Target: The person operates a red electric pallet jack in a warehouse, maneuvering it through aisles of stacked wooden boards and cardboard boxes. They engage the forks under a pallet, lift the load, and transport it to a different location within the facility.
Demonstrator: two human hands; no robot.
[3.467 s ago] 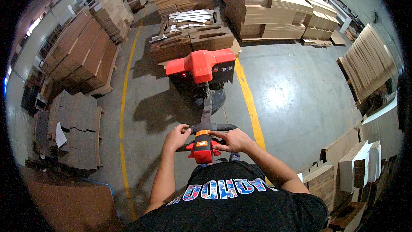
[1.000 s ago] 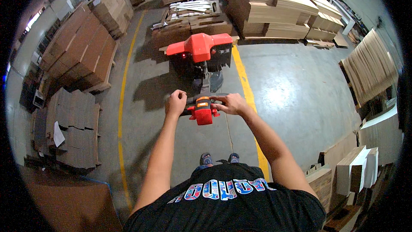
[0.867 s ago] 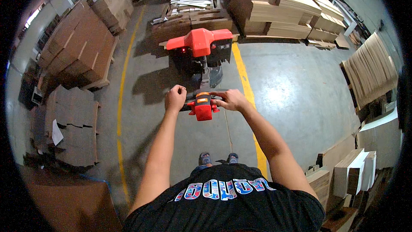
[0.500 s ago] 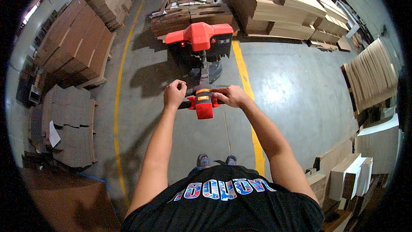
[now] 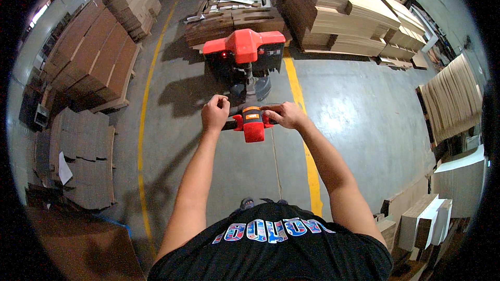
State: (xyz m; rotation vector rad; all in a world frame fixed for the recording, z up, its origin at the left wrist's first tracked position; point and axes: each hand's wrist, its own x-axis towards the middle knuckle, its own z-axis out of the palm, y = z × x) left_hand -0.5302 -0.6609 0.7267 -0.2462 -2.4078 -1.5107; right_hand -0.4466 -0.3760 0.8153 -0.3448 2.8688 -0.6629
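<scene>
A red and black powered pallet jack (image 5: 245,44) stands ahead of me, its tiller reaching back toward my body. On the tiller's left side my left hand (image 5: 214,112) is closed round the handle, fingers curled. My right hand (image 5: 286,115) grips the right side, with its thumb close to the red control beside the center. Between the two hands is the tiller head (image 5: 253,125), black and red with an orange label. A small red light glows on the jack's body. Beyond it sits a load of brown boards (image 5: 234,23) with white strips on top; the forks are hidden.
Stacked brown boards (image 5: 86,54) line the left, with grey-brown sheets (image 5: 86,158) nearer. Large pale board stacks (image 5: 346,15) stand at the far right, upright sheets (image 5: 452,99) at the right. Yellow floor lines (image 5: 141,140) run along both sides of me.
The tiller head has shifted slightly right and up in the picture, both hands staying on it. My feet show less below, and the surroundings have shifted slightly.
</scene>
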